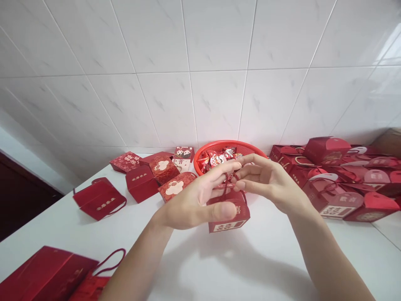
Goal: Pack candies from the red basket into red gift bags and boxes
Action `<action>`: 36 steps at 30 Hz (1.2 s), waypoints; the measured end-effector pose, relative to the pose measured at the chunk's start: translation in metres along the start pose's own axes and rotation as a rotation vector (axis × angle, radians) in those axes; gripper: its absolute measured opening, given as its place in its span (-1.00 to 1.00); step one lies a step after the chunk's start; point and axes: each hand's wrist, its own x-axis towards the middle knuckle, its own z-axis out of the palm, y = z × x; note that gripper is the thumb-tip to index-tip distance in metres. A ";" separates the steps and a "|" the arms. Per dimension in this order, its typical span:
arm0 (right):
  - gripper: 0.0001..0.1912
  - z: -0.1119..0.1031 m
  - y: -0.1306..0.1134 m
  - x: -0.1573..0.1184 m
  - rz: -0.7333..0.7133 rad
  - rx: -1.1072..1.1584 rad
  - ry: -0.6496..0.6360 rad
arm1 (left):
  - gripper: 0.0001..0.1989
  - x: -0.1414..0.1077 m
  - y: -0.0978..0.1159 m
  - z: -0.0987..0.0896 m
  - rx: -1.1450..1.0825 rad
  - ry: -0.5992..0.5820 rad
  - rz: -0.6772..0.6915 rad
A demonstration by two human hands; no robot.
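Observation:
In the middle of the head view is a small red gift box [230, 217] with a pale printed label on its front and a dark red cord handle [226, 184] on top. My left hand [197, 198] is at the box's left, its fingers curved around the cord and its thumb standing apart in front of the box. From the right, my right hand [271, 179] pinches the cord between thumb and fingers. Part of the box top is hidden behind my left hand. Whether the box touches the table cannot be told.
Behind my hands stands a red plastic basket [198, 161] of wrapped sweets [219, 158]. Several red boxes [142, 182] lie at the left, with a corded box [100, 198] and a larger one [46, 274] nearer. Many closed boxes [335, 196] are piled right, against the tiled wall [219, 100].

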 end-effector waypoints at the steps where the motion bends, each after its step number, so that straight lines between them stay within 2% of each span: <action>1: -0.64 0.004 -0.001 -0.002 -0.031 -0.043 0.011 | -0.19 0.001 -0.002 0.003 -0.018 -0.021 0.011; 4: -0.68 0.015 -0.002 -0.009 -0.128 -0.215 0.059 | -0.10 0.003 -0.009 0.009 -0.081 -0.069 0.061; 7: -0.73 0.021 -0.001 -0.014 -0.163 -0.367 0.104 | -0.07 0.003 -0.015 0.011 -0.129 -0.090 0.116; 11: -0.59 0.025 -0.003 -0.017 -0.159 -0.495 0.157 | 0.01 -0.002 -0.013 0.013 -0.100 -0.071 0.125; 15: -0.47 0.025 -0.001 -0.014 -0.181 -0.499 0.182 | 0.01 -0.005 -0.005 0.016 -0.033 -0.036 0.071; 17: -0.49 0.022 0.000 -0.012 -0.189 -0.486 0.197 | -0.08 -0.004 -0.002 0.018 0.028 0.008 0.023; 20: -0.57 0.012 -0.002 -0.011 -0.229 -0.472 0.276 | -0.26 0.000 -0.001 0.019 0.126 0.144 -0.022; 23: -0.66 -0.001 -0.010 -0.017 -0.295 -0.460 0.414 | -0.34 0.002 -0.002 0.013 0.144 0.302 0.041; 25: -0.69 -0.012 -0.019 -0.024 -0.320 -0.451 0.522 | -0.41 0.002 -0.003 0.007 0.164 0.379 0.100; 29: -0.76 -0.047 -0.039 -0.045 -0.360 -0.486 0.832 | -0.65 0.000 -0.001 0.000 0.316 0.432 0.199; 32: -0.83 -0.090 -0.053 -0.062 -0.461 -0.564 1.041 | -0.77 -0.001 0.001 -0.001 0.463 0.548 0.152; 34: -0.86 -0.126 -0.063 -0.073 -0.480 -0.629 1.109 | -0.78 -0.001 0.000 -0.006 0.529 0.530 0.159; 36: -0.85 -0.164 -0.071 -0.085 -0.383 -0.680 1.170 | -0.77 0.000 -0.004 -0.016 0.583 0.467 0.204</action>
